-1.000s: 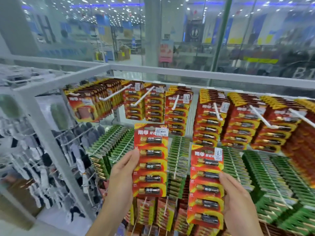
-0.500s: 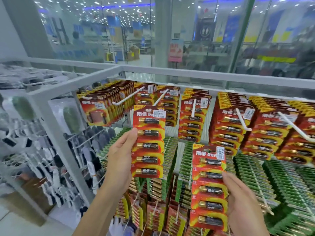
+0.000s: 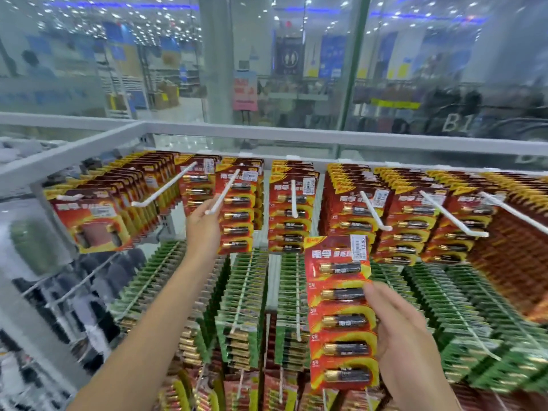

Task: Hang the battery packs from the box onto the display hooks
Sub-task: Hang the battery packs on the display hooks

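The left hand (image 3: 203, 225) had raised its battery pack (image 3: 237, 212) onto the hook (image 3: 226, 188) just beside it, its hold unclear, leaving the right hand (image 3: 406, 345) pinching the next pack (image 3: 341, 315).

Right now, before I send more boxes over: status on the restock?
Left hand at tip of top-row hook, beside front red pack; grip unclear. Right hand holds five-battery red pack. Hook's front length bare.

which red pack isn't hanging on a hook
The red pack gripped by the right hand, in front of the green packs; the rest hang on hooks.
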`<state>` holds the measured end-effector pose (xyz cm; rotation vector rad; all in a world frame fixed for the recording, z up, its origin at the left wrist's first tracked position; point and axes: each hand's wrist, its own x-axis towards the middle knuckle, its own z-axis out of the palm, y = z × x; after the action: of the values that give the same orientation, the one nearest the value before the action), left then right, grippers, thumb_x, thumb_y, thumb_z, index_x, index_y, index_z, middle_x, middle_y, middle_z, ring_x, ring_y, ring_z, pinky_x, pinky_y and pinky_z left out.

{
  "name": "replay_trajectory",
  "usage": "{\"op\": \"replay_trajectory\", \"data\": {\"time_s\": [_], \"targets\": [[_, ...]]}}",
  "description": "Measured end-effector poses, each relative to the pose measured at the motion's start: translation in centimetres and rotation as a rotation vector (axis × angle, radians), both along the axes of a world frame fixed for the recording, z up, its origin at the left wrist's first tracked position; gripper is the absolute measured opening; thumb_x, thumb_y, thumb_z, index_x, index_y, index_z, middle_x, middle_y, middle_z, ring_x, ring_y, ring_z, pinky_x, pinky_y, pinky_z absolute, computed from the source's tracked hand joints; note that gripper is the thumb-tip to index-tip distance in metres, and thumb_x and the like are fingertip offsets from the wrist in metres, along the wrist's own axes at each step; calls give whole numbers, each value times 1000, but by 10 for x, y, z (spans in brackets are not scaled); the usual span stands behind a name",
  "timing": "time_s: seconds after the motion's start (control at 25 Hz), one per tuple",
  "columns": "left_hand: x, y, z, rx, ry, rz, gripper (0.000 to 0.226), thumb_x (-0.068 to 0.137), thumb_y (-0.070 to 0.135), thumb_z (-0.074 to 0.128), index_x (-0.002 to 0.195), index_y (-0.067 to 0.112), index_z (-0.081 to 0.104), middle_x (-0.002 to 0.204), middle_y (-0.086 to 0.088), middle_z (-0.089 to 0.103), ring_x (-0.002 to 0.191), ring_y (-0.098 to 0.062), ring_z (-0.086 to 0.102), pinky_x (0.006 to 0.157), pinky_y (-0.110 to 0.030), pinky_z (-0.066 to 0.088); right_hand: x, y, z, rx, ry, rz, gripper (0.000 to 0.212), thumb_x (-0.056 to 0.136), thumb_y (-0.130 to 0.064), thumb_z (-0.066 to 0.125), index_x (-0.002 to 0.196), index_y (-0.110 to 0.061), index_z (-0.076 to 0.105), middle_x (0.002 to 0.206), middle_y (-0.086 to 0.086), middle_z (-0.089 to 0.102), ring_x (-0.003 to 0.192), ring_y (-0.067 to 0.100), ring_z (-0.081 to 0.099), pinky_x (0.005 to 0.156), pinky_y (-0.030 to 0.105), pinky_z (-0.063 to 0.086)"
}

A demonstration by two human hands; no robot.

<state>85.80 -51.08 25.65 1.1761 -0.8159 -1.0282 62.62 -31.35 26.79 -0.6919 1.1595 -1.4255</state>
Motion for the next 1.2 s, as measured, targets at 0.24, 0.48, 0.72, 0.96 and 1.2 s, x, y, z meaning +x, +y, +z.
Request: {"op": "replay_trajectory", "data": {"time_s": [0.24, 0.48, 0.72, 0.96, 1.2], "targets": [[-5, -41, -12, -6, -46, -5, 16, 105, 37, 60, 93, 37, 71, 94, 3, 79, 89, -20, 77, 74, -40, 64, 19, -3, 19, -133, 98, 35, 25, 83, -39, 62, 96, -31, 82, 107, 6, 79, 102, 30, 74, 98, 55, 55], [5, -45, -20, -47, -161, 22, 15, 102, 43, 62, 103, 37, 75, 87, 1, 71, 82, -21, 63, 67, -38, 53, 43, -11, 24, -133, 217, 39, 29, 99, -36, 54, 87, -31, 80, 95, 3, 80, 88, 26, 77, 92, 59, 58], [13, -46, -25, -85, -272, -1, 16, 104, 26, 61, 95, 35, 72, 118, -27, 67, 111, -50, 60, 82, -44, 51, 52, -17, 18, -152, 219, 26, 33, 102, -36, 52, 84, -36, 80, 90, -4, 80, 85, 18, 77, 81, 47, 63], [14, -48, -26, -85, -276, 19, 22, 103, 23, 63, 122, 18, 72, 117, -16, 71, 112, -34, 66, 99, -52, 57, 61, -77, 6, -196, 302, -86, 32, 109, -35, 45, 105, -19, 72, 93, 7, 78, 82, 31, 77, 73, 50, 64], [13, -49, -28, -90, -299, 10, 24, 104, 24, 61, 123, 15, 72, 124, -23, 67, 118, -41, 63, 99, -54, 56, 61, -122, -4, -242, 439, -166, 33, 110, -39, 42, 97, -27, 70, 81, 6, 69, 70, 22, 62, 63, 31, 48]]}}
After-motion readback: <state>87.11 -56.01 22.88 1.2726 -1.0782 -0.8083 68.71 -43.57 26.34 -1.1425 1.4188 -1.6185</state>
